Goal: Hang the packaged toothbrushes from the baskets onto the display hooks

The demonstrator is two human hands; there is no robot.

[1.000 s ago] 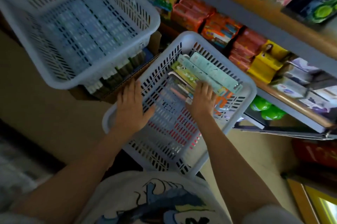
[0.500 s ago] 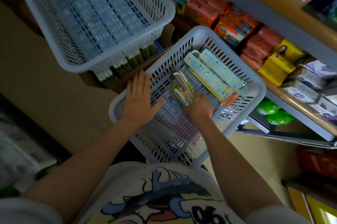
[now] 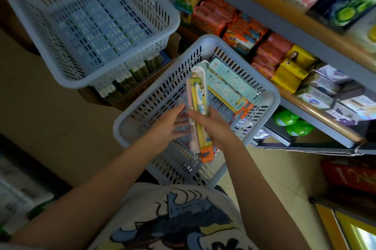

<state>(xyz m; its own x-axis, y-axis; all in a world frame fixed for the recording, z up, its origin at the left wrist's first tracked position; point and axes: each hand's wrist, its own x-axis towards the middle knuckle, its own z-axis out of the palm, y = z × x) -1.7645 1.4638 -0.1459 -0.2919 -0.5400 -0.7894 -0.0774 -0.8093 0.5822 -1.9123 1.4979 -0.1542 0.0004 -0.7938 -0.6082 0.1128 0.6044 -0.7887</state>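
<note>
A white slotted basket (image 3: 262,119) sits in front of me. Above its middle I hold a small stack of packaged toothbrushes (image 3: 198,105), yellow, pink and orange, lifted off the basket floor. My right hand (image 3: 211,127) grips the stack from the right side. My left hand (image 3: 168,125) touches its left edge with fingers spread and fairly straight. More packs, teal and orange (image 3: 232,84), lie against the basket's far right wall. No display hooks are in view.
A second white basket (image 3: 97,78) stands to the upper left on a cardboard box (image 3: 130,95) of boxed goods. Shelves (image 3: 317,107) of soap and packaged goods run along the right. Tan floor lies to the left and lower right.
My right hand has lifted a stack of toothbrush packs out of the basket. My left hand left the basket's rim and came over to the stack.
</note>
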